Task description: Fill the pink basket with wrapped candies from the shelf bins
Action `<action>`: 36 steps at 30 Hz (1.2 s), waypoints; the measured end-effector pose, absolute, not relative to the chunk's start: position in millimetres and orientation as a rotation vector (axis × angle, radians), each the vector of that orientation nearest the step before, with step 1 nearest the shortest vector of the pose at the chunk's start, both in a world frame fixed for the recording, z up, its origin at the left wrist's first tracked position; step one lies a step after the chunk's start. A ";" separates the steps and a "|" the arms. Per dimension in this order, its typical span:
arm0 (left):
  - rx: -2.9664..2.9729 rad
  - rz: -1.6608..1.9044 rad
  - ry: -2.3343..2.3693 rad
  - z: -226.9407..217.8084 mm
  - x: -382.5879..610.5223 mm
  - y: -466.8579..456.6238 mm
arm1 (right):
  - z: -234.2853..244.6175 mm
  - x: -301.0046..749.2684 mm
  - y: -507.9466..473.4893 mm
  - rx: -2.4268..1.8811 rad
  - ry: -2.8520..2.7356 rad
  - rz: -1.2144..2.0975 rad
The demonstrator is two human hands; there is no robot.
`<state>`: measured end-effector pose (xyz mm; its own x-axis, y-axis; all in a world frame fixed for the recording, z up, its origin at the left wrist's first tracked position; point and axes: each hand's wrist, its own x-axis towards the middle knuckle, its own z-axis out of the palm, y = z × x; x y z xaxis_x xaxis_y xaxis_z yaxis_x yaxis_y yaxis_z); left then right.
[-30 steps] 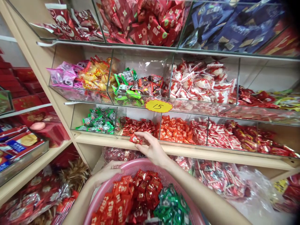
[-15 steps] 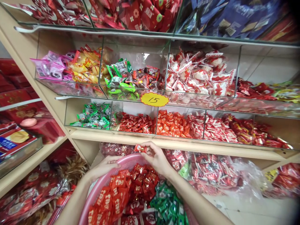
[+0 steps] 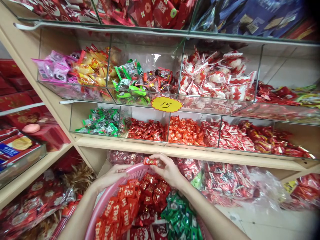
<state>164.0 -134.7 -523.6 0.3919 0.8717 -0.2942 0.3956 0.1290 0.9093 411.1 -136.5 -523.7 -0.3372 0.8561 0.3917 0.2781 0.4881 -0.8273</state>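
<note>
My left hand [image 3: 113, 176] is closed on the rim of a pink plastic basket [image 3: 96, 210], at its far left side. Between the fingertips of my right hand [image 3: 166, 169] is one small red wrapped candy [image 3: 150, 161], held just above the basket's far rim. Inside the basket lie orange-red packets [image 3: 122, 203] on the left and shiny red candies [image 3: 153, 190] in the middle. Green wrapped candies [image 3: 181, 213] fill the right side. Dark red packets with white print [image 3: 141, 232] show near the bottom of the view.
Ahead stands a wooden shelf [image 3: 190, 153] with clear bins of wrapped sweets, such as orange ones [image 3: 186, 130]. A yellow price tag [image 3: 167, 105] reads 15. Bagged candy [image 3: 230, 183] lies beneath the shelf. Boxed goods [image 3: 18, 146] stand at left.
My right hand has lowered the red candy slightly and turned it so its printed face shows more. My left hand stays on the rim. The view has shifted a little.
</note>
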 end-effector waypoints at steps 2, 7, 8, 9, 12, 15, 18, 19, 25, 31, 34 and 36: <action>1.462 0.508 1.203 -523.9 164.1 -134.6 | -524.4 412.2 -137.7 -0.957 -1.991 0.789; 1.521 0.527 1.195 -522.8 163.1 -134.7 | -529.9 410.9 -142.3 -0.938 -2.286 0.677; 1.532 0.529 1.190 -522.6 162.7 -134.8 | -531.6 410.0 -143.1 -0.936 -2.310 0.662; 1.536 0.527 1.186 -522.6 162.2 -134.9 | -533.4 409.2 -143.8 -0.937 -2.331 0.652; 1.534 0.514 1.183 -523.3 161.1 -135.3 | -537.2 407.6 -145.4 -0.958 -2.389 0.636; 1.552 0.520 1.159 -524.9 160.5 -135.0 | -533.0 407.2 -145.9 -0.982 -2.396 0.568; 1.570 0.518 1.114 -526.0 161.0 -134.1 | -515.7 406.5 -141.2 -0.976 -2.370 0.501; 1.570 0.512 1.112 -526.2 161.4 -133.9 | -507.2 406.2 -137.3 -0.963 -2.364 0.478; 1.562 0.504 1.135 -527.9 160.4 -133.3 | -449.5 405.3 -89.1 -0.988 -2.342 0.233; 1.568 0.520 1.126 -530.3 157.7 -132.1 | -421.1 385.6 -45.6 -1.233 -2.537 -0.040; 1.546 0.530 1.089 -529.0 159.8 -132.4 | -420.4 372.0 -31.1 -1.423 -2.623 -0.133; 1.537 0.527 1.076 -528.0 161.0 -132.8 | -423.7 367.6 -22.5 -1.530 -2.667 -0.111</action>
